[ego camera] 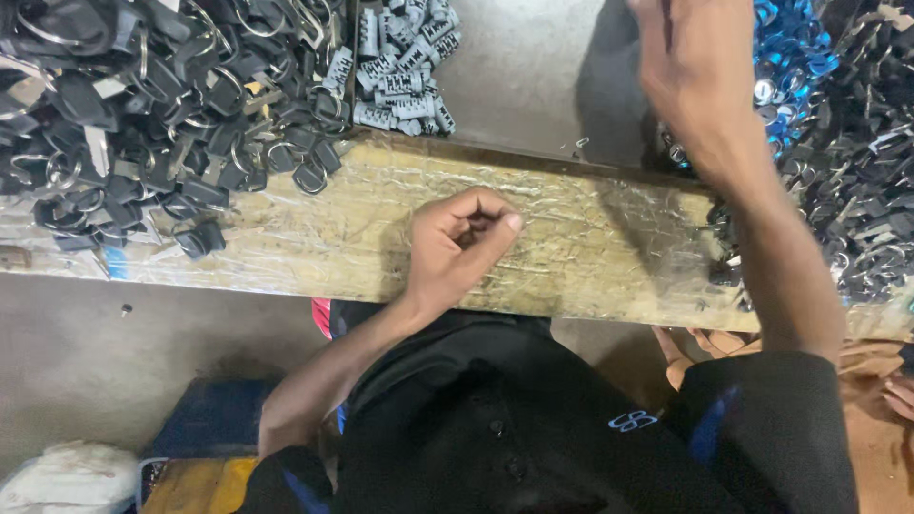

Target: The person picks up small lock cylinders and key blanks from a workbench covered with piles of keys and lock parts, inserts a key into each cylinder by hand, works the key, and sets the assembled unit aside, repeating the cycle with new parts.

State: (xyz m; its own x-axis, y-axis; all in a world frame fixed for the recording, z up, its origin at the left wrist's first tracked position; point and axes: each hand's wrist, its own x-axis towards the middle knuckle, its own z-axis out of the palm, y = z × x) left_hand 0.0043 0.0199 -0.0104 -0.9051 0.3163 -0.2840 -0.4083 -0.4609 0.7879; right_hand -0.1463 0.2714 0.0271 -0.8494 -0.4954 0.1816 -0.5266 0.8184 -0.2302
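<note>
On the foil-wrapped plank, left hand curled in a loose fist, right hand outstretched over blue rings, grip unclear.

Foil-wrapped wooden plank, grey floor

On the board, near its middle: left hand, curled into a loose fist. Far left, spilling over the board's back edge: heap of key fobs with rings. Just right of that heap, behind the board, on the tabletop: cluster of ridged metal pieces. Far right, beyond the board's end: right hand, over a pile of small metal parts.
</note>
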